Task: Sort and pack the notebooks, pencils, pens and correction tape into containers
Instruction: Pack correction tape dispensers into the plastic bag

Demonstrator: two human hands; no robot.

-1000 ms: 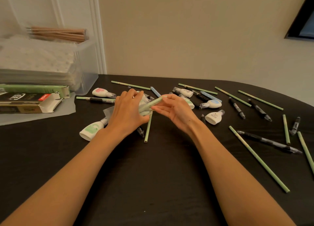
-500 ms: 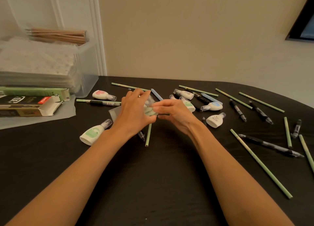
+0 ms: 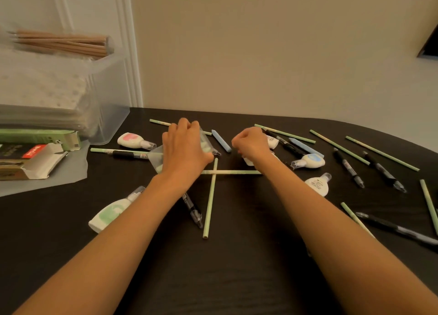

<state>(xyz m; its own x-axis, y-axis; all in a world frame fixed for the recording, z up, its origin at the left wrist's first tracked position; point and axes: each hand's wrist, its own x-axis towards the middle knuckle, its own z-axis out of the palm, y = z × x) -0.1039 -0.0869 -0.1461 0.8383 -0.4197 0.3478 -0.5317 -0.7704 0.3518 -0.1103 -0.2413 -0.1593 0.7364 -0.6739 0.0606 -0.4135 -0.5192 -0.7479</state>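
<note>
Seen from the head, the left hand (image 3: 187,148) has its grip clamped on a clear packet (image 3: 155,158) on the desk (image 3: 237,267), a green pencil (image 3: 234,172) lying just near of it, apart, while the right hand (image 3: 252,144) curls, contents hidden.

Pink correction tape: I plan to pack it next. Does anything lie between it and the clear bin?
Nothing visible does. The pink correction tape lies beside the clear bin, with only bare table between them. The pen lies on its near side, off that path.
</note>
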